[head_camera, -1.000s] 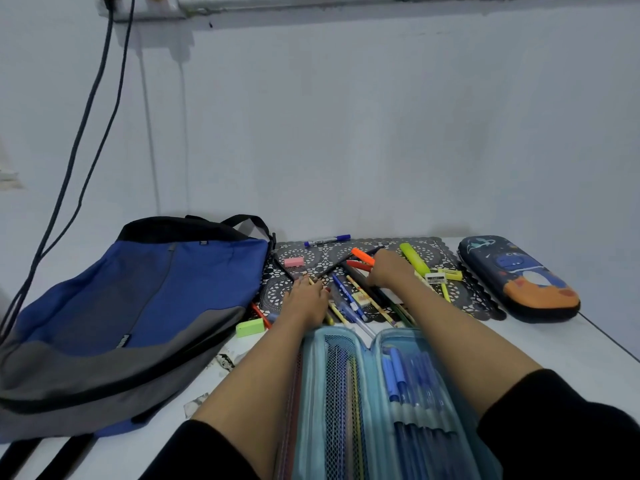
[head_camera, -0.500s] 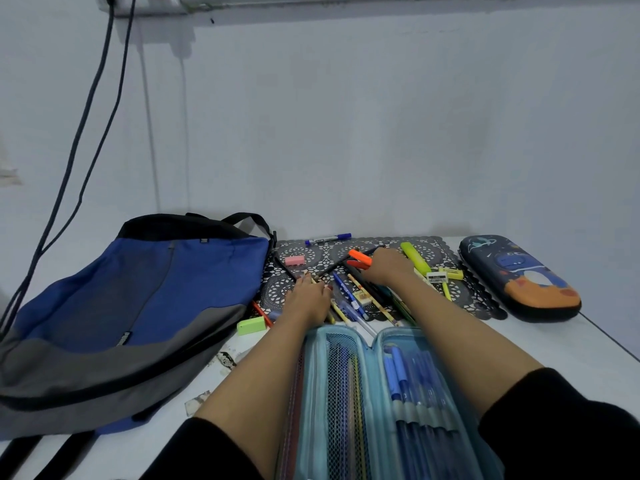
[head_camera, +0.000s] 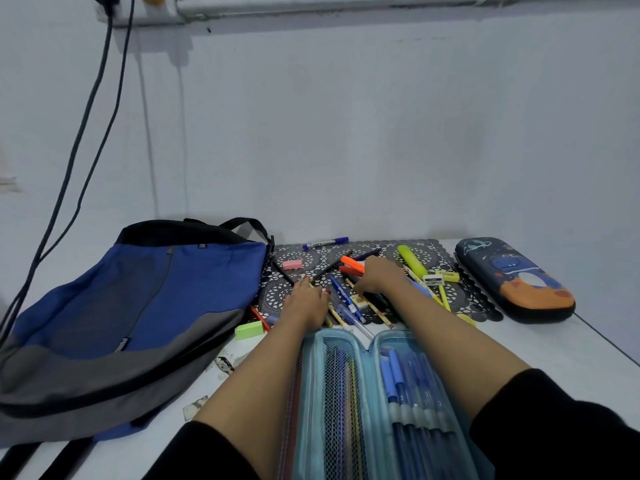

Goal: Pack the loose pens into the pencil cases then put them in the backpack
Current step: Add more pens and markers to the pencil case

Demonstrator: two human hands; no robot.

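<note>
Loose pens and pencils (head_camera: 346, 303) lie in a heap on a black lace-patterned mat (head_camera: 440, 249). My left hand (head_camera: 306, 303) rests on the left side of the heap, fingers relaxed over yellow pencils. My right hand (head_camera: 377, 275) arches over the middle, with fingers and thumb curled round dark pens under it; an orange highlighter (head_camera: 351, 262) lies at its fingertips. An open light-blue pencil case (head_camera: 375, 341) lies between my forearms, with blue pens (head_camera: 405, 393) in its right half. A closed dark-blue pencil case (head_camera: 512, 278) lies at the right. The blue and grey backpack (head_camera: 138, 306) lies flat at the left.
A blue-capped marker (head_camera: 325, 242), a yellow highlighter (head_camera: 412, 259) and a pink eraser (head_camera: 292, 264) lie on the mat. A green eraser (head_camera: 249, 330) sits by the backpack. The wall stands right behind the mat, and black cables (head_camera: 86, 150) hang at the left. The table's edge runs past the closed case.
My right hand has drawn a little left and nearer over the heap, its fingers curling further. My left hand has hardly moved.
</note>
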